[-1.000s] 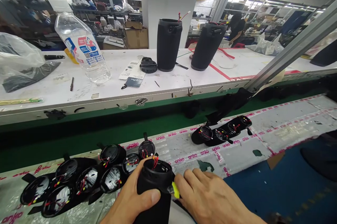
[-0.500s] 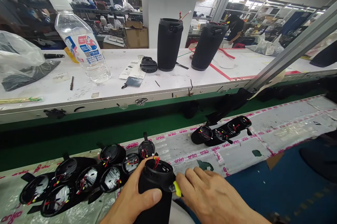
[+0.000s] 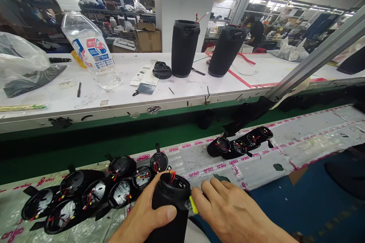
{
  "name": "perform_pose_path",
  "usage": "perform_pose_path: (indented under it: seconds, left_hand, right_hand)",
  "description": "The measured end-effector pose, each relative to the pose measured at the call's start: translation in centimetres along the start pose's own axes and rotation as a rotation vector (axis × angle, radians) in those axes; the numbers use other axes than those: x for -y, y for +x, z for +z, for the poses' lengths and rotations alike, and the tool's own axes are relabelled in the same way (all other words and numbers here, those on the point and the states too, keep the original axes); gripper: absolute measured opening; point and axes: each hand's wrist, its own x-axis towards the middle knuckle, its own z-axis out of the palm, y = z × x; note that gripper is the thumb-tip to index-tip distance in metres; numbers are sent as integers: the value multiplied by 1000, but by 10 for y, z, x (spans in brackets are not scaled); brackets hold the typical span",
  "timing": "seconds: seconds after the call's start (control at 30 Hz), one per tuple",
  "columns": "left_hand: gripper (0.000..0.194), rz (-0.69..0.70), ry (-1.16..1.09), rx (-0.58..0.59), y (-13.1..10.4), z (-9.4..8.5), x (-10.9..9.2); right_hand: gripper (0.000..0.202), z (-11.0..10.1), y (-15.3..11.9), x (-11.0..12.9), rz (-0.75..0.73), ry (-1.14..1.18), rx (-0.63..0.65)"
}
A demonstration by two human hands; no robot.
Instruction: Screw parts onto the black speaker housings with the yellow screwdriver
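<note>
The left hand (image 3: 145, 212) is bare, with a broad thumb and a short, rounded nail; the right hand (image 3: 228, 207) is bare too, its knuckles standing up in round ridges; both wrists are uncovered, and the right forearm (image 3: 266, 229) runs bare to the frame's edge, smooth and gently tapered.

Black, fabric-covered cylindrical shell (image 3: 171, 222): base cut off by bottom edge; most fingers of the left hand (image 3: 152, 214) hidden behind it. Just right of shell: small yellow-green piece (image 3: 194, 205), partly covered by the right hand (image 3: 221, 207); its clear end blurred, shape uncertain. Far left beyond shell: translucent plastic bag (image 3: 24, 53), cut by left edge, dark contents unreadable. Beyond shell, to right: person in dark clothing (image 3: 257, 32), lower body hidden, head pixelated.
</note>
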Motion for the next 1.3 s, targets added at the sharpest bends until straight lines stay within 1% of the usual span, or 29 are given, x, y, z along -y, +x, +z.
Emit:
perform_pose_path:
  seconds: [0.1,0.23,0.37,0.47,0.6,0.67,0.77,0.87,0.93,0.97,1.03,1.1,1.13,1.2,1.3]
  left_hand:
    - [69,4,31,-32,-1,2,-1]
    - [73,-5,111,-99,-3,5,1]
    - [77,-34,200,-207,-5,7,6]
    - [78,-51,274,-233,-5,5,9]
    - [74,-35,338,-285,-6,6,10]
    - [73,-24,353,-343,-7,10,9]
    - [70,-29,414,-462,-8,17,7]
    - [67,-21,442,-511,-7,20,6]
    - [68,1,394,-484,-6,17,7]
    - [70,8,338,-444,-6,15,8]
    - [72,16,184,-326,-5,9,9]
    - [70,14,52,-224,-5,5,9]
    - [68,18,18,-197,-5,3,9]
    - [64,30,3,-188,-5,2,8]
    - [63,43,35,-203,-5,2,6]
  right_hand:
    - [36,0,-1,2,11,-20,-4]
    - [28,1,-2,7,42,-51,-1]
    - [20,1,-2,13,39,-60,48]
    - [18,1,-2,17,46,-82,96]
    - [20,5,-1,19,42,-73,141]
    - [20,6,0,22,40,-74,145]
    - [20,4,1,26,49,-129,164]
    - [20,2,2,27,59,-168,192]
    - [21,3,4,24,54,-106,183]
    - [22,5,5,22,46,-48,178]
    - [24,10,7,19,55,100,155]
    - [22,16,7,16,104,235,114]
    - [21,18,7,15,137,281,93]
    - [21,20,6,15,173,320,86]
    - [22,19,7,17,153,281,109]
